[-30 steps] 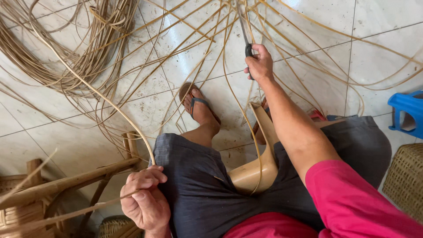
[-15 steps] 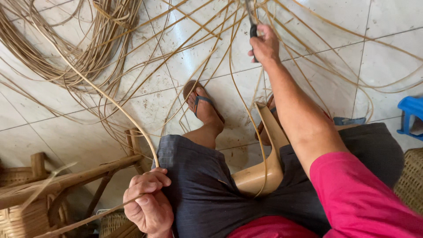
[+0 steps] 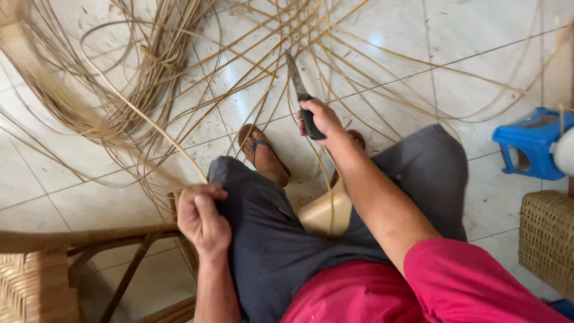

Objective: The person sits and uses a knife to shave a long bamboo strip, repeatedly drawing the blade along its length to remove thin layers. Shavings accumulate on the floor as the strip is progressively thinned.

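- The right hand point(image 3: 320, 119) is clenched round the black handle of a knife point(image 3: 302, 96), blade pointing toward the top centre.
- The left hand point(image 3: 202, 216), lower left, pinches a rattan strip point(image 3: 143, 119) that arcs up to the upper left.
- Loose rattan strands point(image 3: 359, 54) sprawl over the tiled floor point(image 3: 466, 78).
- A blue stool point(image 3: 526, 146) stands at the right edge.
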